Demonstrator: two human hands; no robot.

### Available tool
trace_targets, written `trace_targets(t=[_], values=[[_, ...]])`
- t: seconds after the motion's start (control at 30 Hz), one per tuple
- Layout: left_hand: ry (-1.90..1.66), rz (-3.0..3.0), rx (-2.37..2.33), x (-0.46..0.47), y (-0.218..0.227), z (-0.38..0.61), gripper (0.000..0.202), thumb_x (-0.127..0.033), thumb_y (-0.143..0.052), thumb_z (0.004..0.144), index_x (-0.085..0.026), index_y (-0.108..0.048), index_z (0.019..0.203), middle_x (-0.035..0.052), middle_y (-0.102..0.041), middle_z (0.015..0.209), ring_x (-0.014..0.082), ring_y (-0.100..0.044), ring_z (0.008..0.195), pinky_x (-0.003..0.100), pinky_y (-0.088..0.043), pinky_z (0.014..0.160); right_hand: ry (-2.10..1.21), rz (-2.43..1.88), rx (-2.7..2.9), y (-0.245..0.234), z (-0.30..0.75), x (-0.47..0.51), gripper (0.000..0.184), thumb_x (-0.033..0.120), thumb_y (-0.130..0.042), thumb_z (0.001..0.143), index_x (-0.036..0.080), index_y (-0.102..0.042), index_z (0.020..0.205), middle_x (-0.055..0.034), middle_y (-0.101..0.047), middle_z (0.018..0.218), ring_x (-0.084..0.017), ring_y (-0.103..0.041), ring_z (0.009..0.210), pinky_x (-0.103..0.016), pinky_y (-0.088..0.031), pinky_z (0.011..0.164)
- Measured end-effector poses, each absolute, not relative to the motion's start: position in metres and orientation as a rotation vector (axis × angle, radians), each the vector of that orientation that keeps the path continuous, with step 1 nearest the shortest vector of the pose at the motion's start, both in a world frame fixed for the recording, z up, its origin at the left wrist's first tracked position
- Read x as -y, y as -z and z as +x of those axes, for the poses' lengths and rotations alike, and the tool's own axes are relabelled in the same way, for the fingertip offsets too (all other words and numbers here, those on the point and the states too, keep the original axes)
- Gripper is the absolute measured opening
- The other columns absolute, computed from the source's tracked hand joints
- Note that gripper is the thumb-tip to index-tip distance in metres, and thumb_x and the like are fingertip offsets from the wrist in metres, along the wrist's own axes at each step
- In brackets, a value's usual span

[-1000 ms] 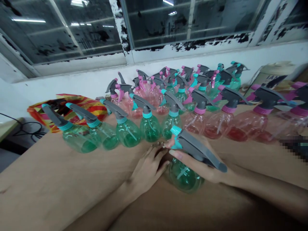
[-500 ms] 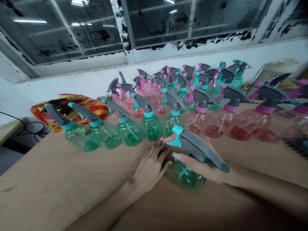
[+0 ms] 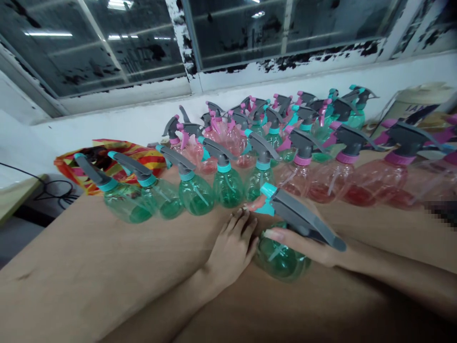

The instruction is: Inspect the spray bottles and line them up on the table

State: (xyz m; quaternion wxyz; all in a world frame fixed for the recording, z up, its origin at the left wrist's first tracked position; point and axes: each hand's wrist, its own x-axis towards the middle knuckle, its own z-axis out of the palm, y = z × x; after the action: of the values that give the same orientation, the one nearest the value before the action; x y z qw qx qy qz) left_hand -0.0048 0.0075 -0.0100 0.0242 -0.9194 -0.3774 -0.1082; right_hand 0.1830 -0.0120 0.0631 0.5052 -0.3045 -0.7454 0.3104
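Note:
A green spray bottle (image 3: 282,259) with a grey and turquoise trigger head stands near me on the table. My right hand (image 3: 307,245) is wrapped round its neck, the thumb across the near side and a fingertip showing by the turquoise nozzle. My left hand (image 3: 233,243) lies palm down on the wood just left of that bottle, fingers stretched out, its near fingers close to the bottle's side. Beyond the hands runs a row of spray bottles: green ones such as this green bottle (image 3: 196,195) to the left, pink ones such as this pink bottle (image 3: 328,183) to the right.
More pink and green spray bottles (image 3: 228,131) crowd the table's back by the white wall. A red and yellow striped bag (image 3: 153,159) lies behind the left end of the row. At the back right stands a pale container (image 3: 414,102). Black cables (image 3: 53,190) hang at far left.
The whole scene has shifted slightly to the right in view. My right thumb lies a little closer against the bottle's neck; my left hand stays flat beside it.

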Motion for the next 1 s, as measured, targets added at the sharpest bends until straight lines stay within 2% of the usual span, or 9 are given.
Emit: trace_targets(t=[0.1,0.23,0.4,0.5,0.67,1.0], values=[[0.342,-2.845,1.136,-0.0055,0.0105,-0.0038,0.039,-0.025,-0.048,0.098,-0.009,-0.050,0.133,0.0177,-0.050,0.141,0.0339,-0.040,0.134,0.052,-0.036,0.108,-0.841,-0.745,1.765,-0.0639,0.1832,0.0117,0.017,0.033,-0.066,0.085,0.026,-0.064,0.100,-0.0024,-0.068,0.094,-0.016,-0.068,0.074,-0.029,-0.057,0.066],[0.408,-2.839,1.129,-0.0046,0.0075,-0.0054,0.038,-0.024,-0.045,0.098,-0.009,-0.049,0.133,0.0179,-0.052,0.139,0.0328,-0.043,0.133,0.051,-0.041,0.104,-0.824,-0.781,1.766,-0.0633,0.1831,0.0126,0.009,0.034,-0.063,0.087,0.025,-0.062,0.085,0.0012,-0.065,0.077,-0.014,-0.063,0.064,-0.027,-0.051,0.057],[0.408,-2.842,1.118,-0.0054,0.0095,-0.0066,0.039,-0.025,-0.046,0.099,-0.008,-0.047,0.134,0.0191,-0.052,0.139,0.0319,-0.044,0.133,0.050,-0.040,0.106,-0.722,-0.824,1.810,-0.0628,0.1835,0.0129,0.009,0.031,-0.060,0.089,0.024,-0.062,0.083,0.0013,-0.064,0.076,-0.014,-0.061,0.066,-0.027,-0.049,0.059],[0.385,-2.847,1.108,-0.0055,0.0101,-0.0066,0.038,-0.025,-0.044,0.100,-0.008,-0.048,0.133,0.0186,-0.053,0.138,0.0313,-0.044,0.133,0.050,-0.040,0.106,-0.765,-0.831,1.782,-0.0605,0.1841,0.0114,0.009,0.033,-0.061,0.088,0.025,-0.064,0.091,0.0005,-0.066,0.084,-0.014,-0.063,0.068,-0.028,-0.050,0.062],[0.313,-2.851,1.104,-0.0054,0.0087,-0.0063,0.039,-0.023,-0.044,0.100,-0.006,-0.050,0.134,0.0182,-0.050,0.141,0.0328,-0.040,0.135,0.049,-0.035,0.110,-0.753,-0.887,1.787,-0.0566,0.1849,0.0138,0.029,0.034,-0.063,0.087,0.029,-0.063,0.115,-0.0005,-0.067,0.089,-0.018,-0.065,0.075,-0.032,-0.054,0.070],[0.284,-2.889,1.092,-0.0070,0.0059,-0.0079,0.038,-0.024,-0.044,0.100,-0.009,-0.048,0.134,0.0159,-0.051,0.141,0.0302,-0.039,0.136,0.048,-0.034,0.111,-0.704,-0.924,1.803,-0.0577,0.1843,0.0178,0.028,0.032,-0.061,0.089,0.028,-0.063,0.116,-0.0001,-0.069,0.082,-0.017,-0.066,0.071,-0.029,-0.056,0.067]])
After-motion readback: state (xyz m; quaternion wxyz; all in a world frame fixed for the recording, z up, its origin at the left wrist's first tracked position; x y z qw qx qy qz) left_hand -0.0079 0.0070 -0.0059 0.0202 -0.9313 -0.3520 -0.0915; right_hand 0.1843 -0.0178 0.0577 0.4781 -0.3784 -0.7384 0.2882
